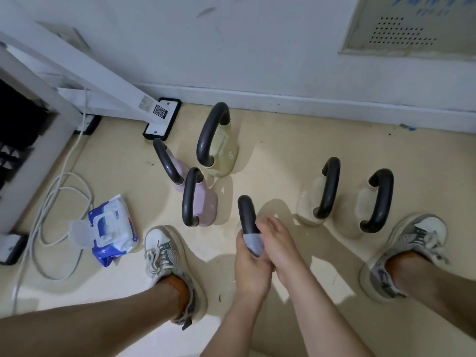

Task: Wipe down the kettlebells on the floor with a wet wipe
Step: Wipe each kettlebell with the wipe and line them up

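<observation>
Several kettlebells with dark handles stand on the beige floor. My hands work on the nearest kettlebell's handle [246, 213]; its body is hidden under them. My left hand [249, 265] grips a grey wet wipe [254, 244] wrapped round the handle's near end. My right hand [282, 244] lies beside it, its fingers curled against the handle. Two pink kettlebells [206, 206] [180, 167] and a yellowish one marked 8 [225, 157] stand behind on the left. Two cream kettlebells [307, 204] [356, 207] stand to the right.
An open blue and white wipes pack [113, 228] lies on the left, beside white cables [51, 215]. My shoes [164, 253] [409, 246] flank the hands. A white frame's foot [162, 119] stands by the wall's skirting [309, 101].
</observation>
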{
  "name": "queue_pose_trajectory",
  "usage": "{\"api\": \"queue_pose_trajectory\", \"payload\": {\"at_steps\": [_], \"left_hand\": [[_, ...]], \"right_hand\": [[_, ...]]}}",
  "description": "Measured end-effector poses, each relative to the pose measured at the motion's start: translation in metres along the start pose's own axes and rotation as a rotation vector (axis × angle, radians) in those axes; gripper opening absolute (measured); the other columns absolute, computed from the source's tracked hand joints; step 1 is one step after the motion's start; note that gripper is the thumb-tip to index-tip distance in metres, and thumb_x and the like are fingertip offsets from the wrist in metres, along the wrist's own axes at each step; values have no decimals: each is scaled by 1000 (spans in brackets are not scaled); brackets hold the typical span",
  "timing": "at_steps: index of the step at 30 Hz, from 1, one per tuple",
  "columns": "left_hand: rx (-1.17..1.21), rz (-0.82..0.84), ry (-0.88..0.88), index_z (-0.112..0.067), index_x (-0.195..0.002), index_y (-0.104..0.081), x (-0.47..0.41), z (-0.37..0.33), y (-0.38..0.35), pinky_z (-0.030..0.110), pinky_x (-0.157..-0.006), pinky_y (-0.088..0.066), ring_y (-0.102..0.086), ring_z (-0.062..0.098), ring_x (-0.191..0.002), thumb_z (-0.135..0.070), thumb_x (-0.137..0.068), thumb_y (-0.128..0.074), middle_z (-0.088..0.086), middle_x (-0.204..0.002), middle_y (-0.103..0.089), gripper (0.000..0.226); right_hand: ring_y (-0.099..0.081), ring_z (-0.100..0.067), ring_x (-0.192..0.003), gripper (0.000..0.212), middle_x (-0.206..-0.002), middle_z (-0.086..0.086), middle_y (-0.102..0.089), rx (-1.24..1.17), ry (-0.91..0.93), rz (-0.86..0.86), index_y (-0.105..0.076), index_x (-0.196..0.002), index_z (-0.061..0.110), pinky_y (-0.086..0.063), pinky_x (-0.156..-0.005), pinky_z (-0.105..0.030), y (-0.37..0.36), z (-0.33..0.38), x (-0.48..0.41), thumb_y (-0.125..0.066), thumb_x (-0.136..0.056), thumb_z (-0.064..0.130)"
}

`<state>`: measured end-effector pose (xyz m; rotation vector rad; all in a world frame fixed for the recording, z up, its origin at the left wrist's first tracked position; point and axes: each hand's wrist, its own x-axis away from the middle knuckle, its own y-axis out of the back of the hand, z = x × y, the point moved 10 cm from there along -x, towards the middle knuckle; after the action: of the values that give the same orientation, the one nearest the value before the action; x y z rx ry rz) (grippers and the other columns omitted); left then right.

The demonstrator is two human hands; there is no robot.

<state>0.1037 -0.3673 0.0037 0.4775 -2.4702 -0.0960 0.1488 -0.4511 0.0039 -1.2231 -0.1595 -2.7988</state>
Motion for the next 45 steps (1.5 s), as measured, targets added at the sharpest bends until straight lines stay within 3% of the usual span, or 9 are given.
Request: {"api": "queue_pose_trajectory", "payload": {"at_steps": [4,9,16,22,24,28,31,34,45], "left_hand": [[-75,43,-88,-21,-131,-41,20,14,1,16,-65,-51,-66,0,-76,5,-83,-59,-9,-89,-67,57],[-113,132,-126,-29,-117,-43,24,5,1,15,-67,-50,-64,-4,-79,8,-81,-61,-11,-87,-64,55],[21,129,-16,-29,-124,-43,2,2,-3,26,-46,-41,-53,9,-50,-1,-83,-59,4,-69,-62,52],[-71,121,-128,-35,-117,-52,-13,-24,-14,27,-66,-56,-70,9,-78,-1,-78,-64,-6,-87,-73,53],[-63,145,-120,-39,-116,-53,-24,-34,-20,33,-67,-58,-70,13,-77,-4,-78,-64,-3,-87,-73,53],[-32,180,-148,-38,-115,-55,-48,-62,-35,37,-65,-57,-67,16,-75,-1,-81,-64,4,-87,-71,50],[-71,219,-224,-26,-120,-53,-72,-84,-51,32,-74,-57,-69,15,-87,5,-83,-64,1,-97,-71,49],[-159,259,-238,-33,-125,-51,-95,-92,-69,37,-83,-59,-69,11,-97,-5,-84,-67,-5,-106,-71,52],[-160,340,-190,-27,-138,-43,-99,-87,-99,19,-74,-56,-64,-6,-85,-5,-93,-58,-12,-106,-64,52]], "right_hand": [[-66,-22,-93,28,-104,-9,-69,143,12,102,-65,-105,12,-47,-79,-30,-7,-11,10,-53,-95,35],[-70,-25,-90,22,-95,-10,-72,212,34,130,-65,-101,12,-54,-83,-35,-11,-15,11,-68,-84,27],[-65,-24,-73,20,-70,-5,-62,290,43,108,-62,-81,10,-51,-70,-35,-20,10,-24,-70,-75,26],[-61,-23,-63,18,-58,3,-55,176,70,-43,-56,-70,18,-49,-64,-36,-1,17,-36,-59,-65,35],[-59,-24,-61,15,-55,2,-53,148,90,-68,-53,-64,17,-46,-61,-35,5,34,-42,-60,-67,31],[-66,-25,-71,15,-68,-3,-64,131,164,-91,-59,-76,14,-54,-69,-39,17,73,-52,-63,-74,29],[-67,-21,-74,12,-77,-4,-68,97,197,-147,-61,-82,17,-57,-74,-40,33,94,-70,-64,-80,28],[-67,-18,-75,9,-78,0,-68,67,211,-175,-60,-84,19,-56,-75,-38,44,102,-88,-64,-82,28],[-66,-19,-76,16,-77,2,-65,127,183,-224,-57,-96,17,-51,-67,-32,66,96,-95,-55,-91,33]]}}
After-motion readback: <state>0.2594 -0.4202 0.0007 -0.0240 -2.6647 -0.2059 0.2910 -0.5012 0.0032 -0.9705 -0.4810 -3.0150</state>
